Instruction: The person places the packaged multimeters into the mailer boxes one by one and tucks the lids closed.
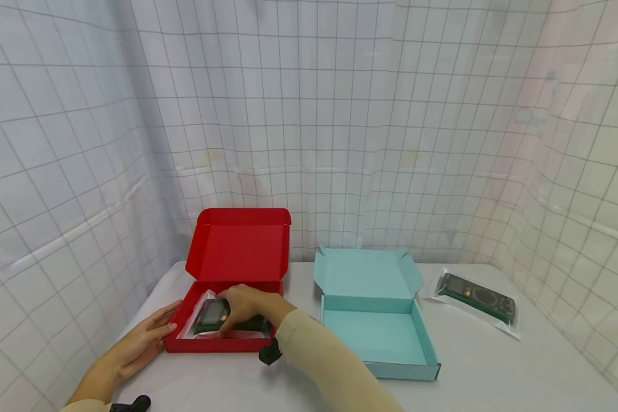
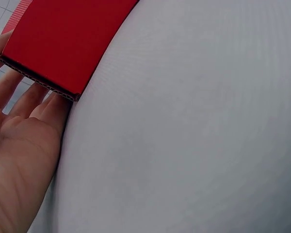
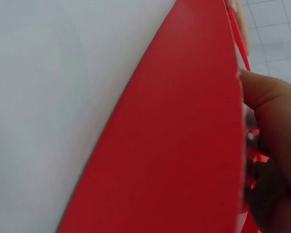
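A red cardboard box [image 1: 221, 345] stands on the left with its lid raised at the back. Inside it lies a green-and-black multimeter [image 1: 210, 315] in a clear plastic bag. My right hand [image 1: 248, 304] reaches down into the box and grips the bagged multimeter across its width, thumb on the near side. In the right wrist view, the front wall [image 3: 184, 126] hides much of the multimeter and the fingertips. My left hand [image 1: 140, 345] rests along the box's left side, thumb by the front corner. The left wrist view has its extended fingers [image 2: 26, 99] against that side.
A light blue box [image 1: 401, 371] with its lid raised stands right of the red one. Farther right lies a second bagged multimeter [image 1: 476, 297]. All of it is on a white-covered table [image 1: 520, 377], with grid-patterned curtains [image 1: 298, 114] behind and on both sides.
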The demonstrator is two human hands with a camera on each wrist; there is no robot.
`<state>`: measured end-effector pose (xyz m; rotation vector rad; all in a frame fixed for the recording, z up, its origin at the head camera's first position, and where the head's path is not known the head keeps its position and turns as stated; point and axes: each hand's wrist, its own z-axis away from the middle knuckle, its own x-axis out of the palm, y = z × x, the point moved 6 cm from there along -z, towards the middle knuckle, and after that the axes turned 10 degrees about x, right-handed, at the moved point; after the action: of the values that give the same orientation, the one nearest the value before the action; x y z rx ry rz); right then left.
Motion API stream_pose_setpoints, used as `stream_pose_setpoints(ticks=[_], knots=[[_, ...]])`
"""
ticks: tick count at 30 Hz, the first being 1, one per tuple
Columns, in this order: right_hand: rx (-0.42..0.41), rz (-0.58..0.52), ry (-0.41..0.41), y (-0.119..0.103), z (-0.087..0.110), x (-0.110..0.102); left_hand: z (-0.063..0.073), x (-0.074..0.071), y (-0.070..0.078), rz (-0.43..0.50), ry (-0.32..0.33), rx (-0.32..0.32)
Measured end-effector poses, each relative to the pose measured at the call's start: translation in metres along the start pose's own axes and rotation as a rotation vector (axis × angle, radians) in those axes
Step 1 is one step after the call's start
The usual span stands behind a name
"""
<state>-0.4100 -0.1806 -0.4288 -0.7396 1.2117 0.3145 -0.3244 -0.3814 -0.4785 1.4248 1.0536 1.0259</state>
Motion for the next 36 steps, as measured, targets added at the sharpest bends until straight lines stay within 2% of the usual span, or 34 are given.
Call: stream_pose_setpoints(ticks=[6, 13, 17, 25, 36], knots=[[0.01, -0.045, -0.018, 0.005, 0.004, 0.0, 0.0, 0.001, 0.0, 0.0, 0.015, -0.026], [-0.048, -0.061, 0.01, 0.013, 0.008, -0.007, -0.002, 0.003, 0.002, -0.005, 0.008, -0.021], [-0.044, -0.096, 0.01, 0.018, 0.009, -0.01, -0.002, 0.002, 0.003, -0.003, 0.012, -0.027], [-0.052, -0.095, 0.029, 0.026, 0.015, -0.016, -0.001, 0.0, 0.0, -0.011, 0.02, -0.074], [-0.043, -0.132, 0.086, 0.041, 0.029, -0.038, -0.007, -0.004, 0.006, -0.055, -0.003, -0.043]])
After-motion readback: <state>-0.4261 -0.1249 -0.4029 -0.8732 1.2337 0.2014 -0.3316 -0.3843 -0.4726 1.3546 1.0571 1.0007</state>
